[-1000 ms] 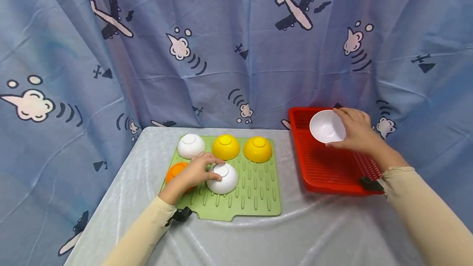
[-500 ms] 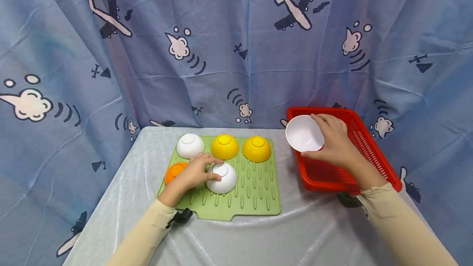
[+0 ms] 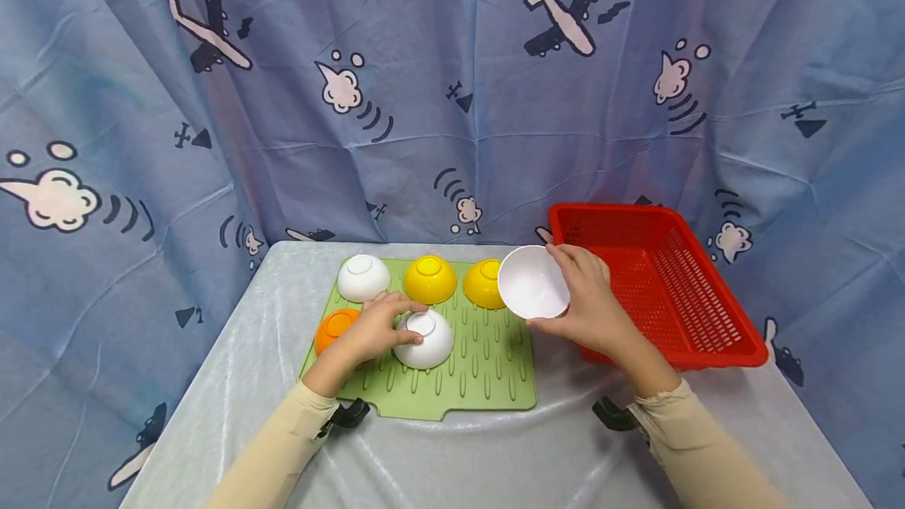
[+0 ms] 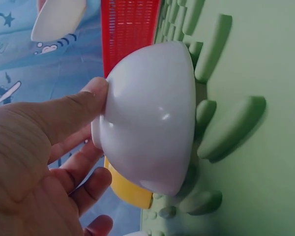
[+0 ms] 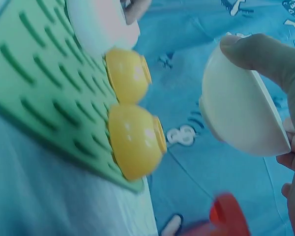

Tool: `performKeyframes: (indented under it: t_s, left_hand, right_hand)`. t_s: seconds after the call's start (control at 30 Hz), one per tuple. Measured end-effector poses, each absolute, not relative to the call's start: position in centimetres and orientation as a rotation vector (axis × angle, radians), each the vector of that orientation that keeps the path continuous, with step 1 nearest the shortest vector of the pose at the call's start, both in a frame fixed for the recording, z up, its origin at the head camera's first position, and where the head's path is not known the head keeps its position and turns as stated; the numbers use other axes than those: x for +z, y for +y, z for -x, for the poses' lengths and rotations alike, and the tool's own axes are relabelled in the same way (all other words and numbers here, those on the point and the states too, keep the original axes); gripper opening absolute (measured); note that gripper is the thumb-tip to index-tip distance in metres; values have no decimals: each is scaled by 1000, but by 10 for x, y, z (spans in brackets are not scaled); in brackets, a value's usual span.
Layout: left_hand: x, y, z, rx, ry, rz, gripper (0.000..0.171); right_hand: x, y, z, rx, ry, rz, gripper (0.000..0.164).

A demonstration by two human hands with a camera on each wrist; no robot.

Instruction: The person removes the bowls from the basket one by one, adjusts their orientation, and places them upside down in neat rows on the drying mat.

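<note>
My left hand (image 3: pixel 380 326) pinches the foot of an upside-down white bowl (image 4: pixel 147 118), whose rim is down on the ribbed green drying mat (image 3: pixel 474 391). Thumb and fingertips lie at either side of that foot. Held by its rim in my right hand (image 3: pixel 588 297) is a second white bowl (image 3: pixel 532 283), tilted so that its inside faces the head camera. It is up in the air and overlaps the mat's right edge and the right-hand yellow bowl (image 3: pixel 482 284) in the head view. From the right wrist, its outer wall (image 5: pixel 241 103) shows, with my thumb at the rim.
Also upside down on the mat are another yellow bowl (image 3: pixel 430 280), a white bowl (image 3: pixel 364 279) at back left and an orange bowl (image 3: pixel 334 327), partly behind my left hand. A red basket (image 3: pixel 742 336) stands to the right. A patterned curtain (image 3: pixel 424 100) hangs behind the table.
My right hand has carried its white bowl leftward and down, from over the red basket to the mat's right edge. My left hand has stayed on its bowl.
</note>
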State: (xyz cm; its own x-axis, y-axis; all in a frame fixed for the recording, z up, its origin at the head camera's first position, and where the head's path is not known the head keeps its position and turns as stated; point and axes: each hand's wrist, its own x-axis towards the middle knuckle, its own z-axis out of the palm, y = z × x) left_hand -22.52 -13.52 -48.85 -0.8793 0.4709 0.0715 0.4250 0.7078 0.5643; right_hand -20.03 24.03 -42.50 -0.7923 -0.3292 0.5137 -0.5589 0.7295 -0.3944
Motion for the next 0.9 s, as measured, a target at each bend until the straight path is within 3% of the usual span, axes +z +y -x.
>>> performKeyframes:
  t_s: [0.43,0.73,0.9]
  left_hand:
    - [-478,-128,220,931,2858,-801,53]
    - [-461,-108,200,1456,2558,-797,57]
    - [-463,-98,190,1649,2196,-734,74]
  right_hand:
    - [-452,201,175,834,-2506,-697,118]
    - [-458,188,165,817,-2474,-781,118]
    - [-453,180,159,822,-2394,-850,118]
